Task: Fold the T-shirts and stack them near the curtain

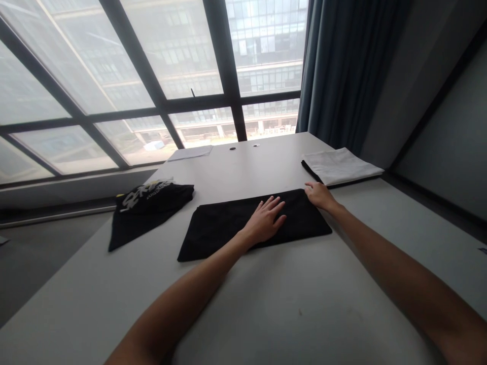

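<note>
"How is the folded black cloth (220, 223) lying from my hands?"

"It's lying flat on the white table (266, 299) in front of you. Its long axis is running left to right across your view, and its left end is slanting a little nearer to you."

"Which hand is nearer its middle?"

"Your left hand (267, 220). It's resting palm down on top, right of the middle, with the fingers spread and gripping nothing. More of the cloth is stretching out to its left than to its right."

"And my right hand (318, 195)?"

"That one is sitting at the far right corner, so nearly all the cloth is lying to its left. Its fingers are curling loosely there; I can't tell whether they're pinching the edge."

"What else is lying close?"

"A white cloth (342, 165) is lying just beyond your right hand, with dark fabric showing under it. A black printed garment (152, 205) is lying crumpled, apart from the folded one, off to its left."
</note>
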Demonstrator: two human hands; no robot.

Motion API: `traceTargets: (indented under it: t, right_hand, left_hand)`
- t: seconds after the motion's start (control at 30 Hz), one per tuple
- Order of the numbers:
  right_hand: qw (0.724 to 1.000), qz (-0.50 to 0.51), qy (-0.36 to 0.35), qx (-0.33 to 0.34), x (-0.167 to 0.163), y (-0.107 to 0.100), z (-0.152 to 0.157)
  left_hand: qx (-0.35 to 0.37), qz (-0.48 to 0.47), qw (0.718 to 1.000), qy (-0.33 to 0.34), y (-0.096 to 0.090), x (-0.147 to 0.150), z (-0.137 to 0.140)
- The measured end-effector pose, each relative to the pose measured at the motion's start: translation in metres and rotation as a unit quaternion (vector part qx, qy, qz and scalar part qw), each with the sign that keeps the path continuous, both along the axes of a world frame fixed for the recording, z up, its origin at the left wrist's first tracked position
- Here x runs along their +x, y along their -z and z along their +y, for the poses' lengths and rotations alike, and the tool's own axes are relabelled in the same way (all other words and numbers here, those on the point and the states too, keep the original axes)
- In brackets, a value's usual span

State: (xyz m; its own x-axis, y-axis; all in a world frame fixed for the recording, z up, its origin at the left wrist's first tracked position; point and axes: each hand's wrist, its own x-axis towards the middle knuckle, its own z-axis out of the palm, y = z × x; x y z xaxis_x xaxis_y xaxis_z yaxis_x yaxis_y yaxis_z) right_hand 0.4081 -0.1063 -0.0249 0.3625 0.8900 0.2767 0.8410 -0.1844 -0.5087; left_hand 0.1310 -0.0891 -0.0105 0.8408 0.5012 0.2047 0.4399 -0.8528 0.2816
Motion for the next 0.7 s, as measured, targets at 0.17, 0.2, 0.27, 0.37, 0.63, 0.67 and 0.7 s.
traceTargets:
  t: [0.17, 0.2, 0.27, 0.37, 0.63, 0.67, 0.7]
  right_hand:
    - [0.986, -0.082, -0.143, -0.024, -0.015, 0.009, -0.004]
    - [0.983, -0.088, -0.149, -0.052, -0.017, 0.012, -0.005]
    - [0.981, -0.088, -0.146, -0.091, -0.019, 0.016, -0.006]
    - [0.985, -0.078, -0.136, -0.074, -0.018, 0.019, -0.005]
    - [0.992, 0.097, 0.084, 0.021, -0.006, 0.0, -0.002]
    - [0.988, 0.12, 0.098, 0.008, -0.004, -0.003, -0.001]
    - [0.985, 0.137, 0.103, -0.004, -0.001, -0.006, -0.002]
  left_hand:
    - [-0.001, 0.059, 0.99, 0.125, 0.009, 0.004, -0.023]
    - [0.001, 0.065, 0.99, 0.127, 0.01, 0.003, -0.024]
    - [0.005, 0.069, 0.99, 0.124, 0.011, 0.003, -0.023]
    - [0.007, 0.069, 0.99, 0.123, 0.009, 0.002, -0.022]
    - [0.002, 0.057, 0.992, 0.116, 0.009, 0.002, -0.023]
    - [0.0, 0.055, 0.992, 0.116, 0.009, 0.002, -0.023]
    - [-0.004, 0.053, 0.992, 0.116, 0.009, 0.002, -0.023]
